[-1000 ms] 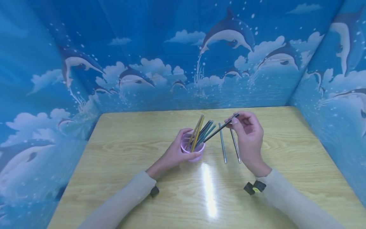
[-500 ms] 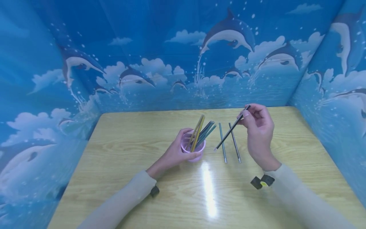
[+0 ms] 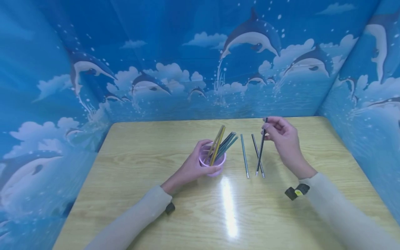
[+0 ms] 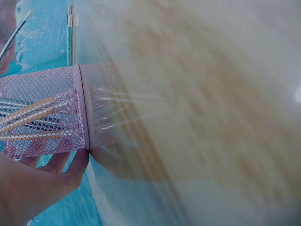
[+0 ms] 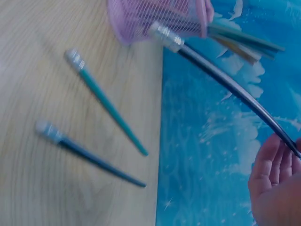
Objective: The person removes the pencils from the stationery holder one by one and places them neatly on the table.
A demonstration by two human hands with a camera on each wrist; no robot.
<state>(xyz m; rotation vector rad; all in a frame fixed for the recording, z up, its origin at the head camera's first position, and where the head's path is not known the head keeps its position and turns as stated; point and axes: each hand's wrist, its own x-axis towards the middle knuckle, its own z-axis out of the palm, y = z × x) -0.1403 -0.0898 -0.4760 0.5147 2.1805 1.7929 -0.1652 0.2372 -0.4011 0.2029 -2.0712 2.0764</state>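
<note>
A pink mesh pencil cup stands on the table with several yellow, dark and green pencils leaning in it. Curled round the cup's left side is my left hand; in the left wrist view the fingers touch the mesh near its base. My right hand pinches a dark pencil near its upper end, with its eraser end pointing down. On the table between the cup and that hand lie a green pencil and another dark pencil, both with white erasers toward me.
The wooden table ends at a blue curtain printed with dolphins, which also rises on both sides. A bright light reflection crosses the tabletop in front of the cup.
My right hand has drawn the dark pencil away from the cup to the right and swung it nearly upright, above the dark pencil on the table. The left hand and cup stay put.
</note>
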